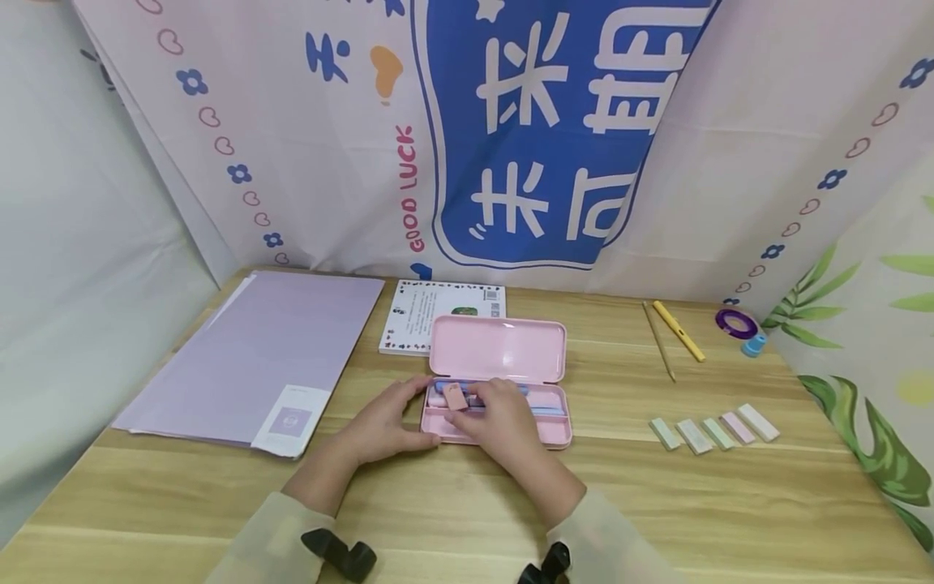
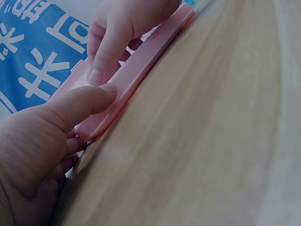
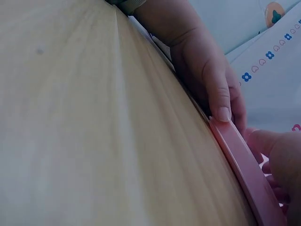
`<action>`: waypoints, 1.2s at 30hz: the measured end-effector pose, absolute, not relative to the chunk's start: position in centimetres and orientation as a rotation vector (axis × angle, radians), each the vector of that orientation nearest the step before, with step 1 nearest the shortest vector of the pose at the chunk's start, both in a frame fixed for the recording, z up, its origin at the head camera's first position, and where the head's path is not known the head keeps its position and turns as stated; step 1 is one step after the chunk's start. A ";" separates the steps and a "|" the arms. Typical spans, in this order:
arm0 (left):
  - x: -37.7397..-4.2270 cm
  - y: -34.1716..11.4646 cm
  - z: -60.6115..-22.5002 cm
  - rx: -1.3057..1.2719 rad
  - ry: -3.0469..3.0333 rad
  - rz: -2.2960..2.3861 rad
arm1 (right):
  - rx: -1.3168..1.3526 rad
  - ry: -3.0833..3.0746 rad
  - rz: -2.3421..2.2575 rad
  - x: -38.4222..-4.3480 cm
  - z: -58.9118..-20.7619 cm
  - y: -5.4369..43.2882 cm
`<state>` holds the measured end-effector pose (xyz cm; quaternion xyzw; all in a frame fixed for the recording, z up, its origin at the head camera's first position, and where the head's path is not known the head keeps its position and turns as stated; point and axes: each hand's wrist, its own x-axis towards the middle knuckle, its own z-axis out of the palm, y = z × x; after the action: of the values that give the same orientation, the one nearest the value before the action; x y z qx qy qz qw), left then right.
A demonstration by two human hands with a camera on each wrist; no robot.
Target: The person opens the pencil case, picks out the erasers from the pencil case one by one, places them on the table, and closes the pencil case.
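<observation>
A pink pencil case lies open on the table, its lid tipped back. Blue and pale pens lie in its rear compartment; the front compartment shows bare pink at its left and right. My left hand grips the case's left end, thumb at the front corner and fingers toward the back. Over the case, my right hand pinches a small salmon-pink eraser between thumb and fingers. In the left wrist view, the left thumb presses on the case's near wall. The eraser is hidden in both wrist views.
Left lies a large purple folder; behind the case is a white booklet. On the right are several pale eraser-like blocks, a pencil, a yellow pen-like tool, a purple ring and a small blue item.
</observation>
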<state>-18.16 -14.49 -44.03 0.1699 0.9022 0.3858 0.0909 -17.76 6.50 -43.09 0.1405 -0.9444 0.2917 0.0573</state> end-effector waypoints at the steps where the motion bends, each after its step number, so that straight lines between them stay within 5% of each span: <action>1: -18.2 -14.5 -44.0 0.508 2.681 1.146 | 0.426 -2.867 0.862 -17.8 -43.1 6.4; 21: -18.1 -14.4 -44.0 0.499 2.670 1.157 | 0.357 -2.767 1.011 -17.3 -42.8 7.2; 36: -18.2 -14.4 -44.0 0.482 2.678 1.132 | -0.036 -2.695 1.039 -15.8 -42.2 17.4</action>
<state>-18.20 -14.43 -43.95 0.1626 0.9044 0.3823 0.0969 -15.75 17.39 -42.23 -0.0125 -0.9255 0.3567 0.1265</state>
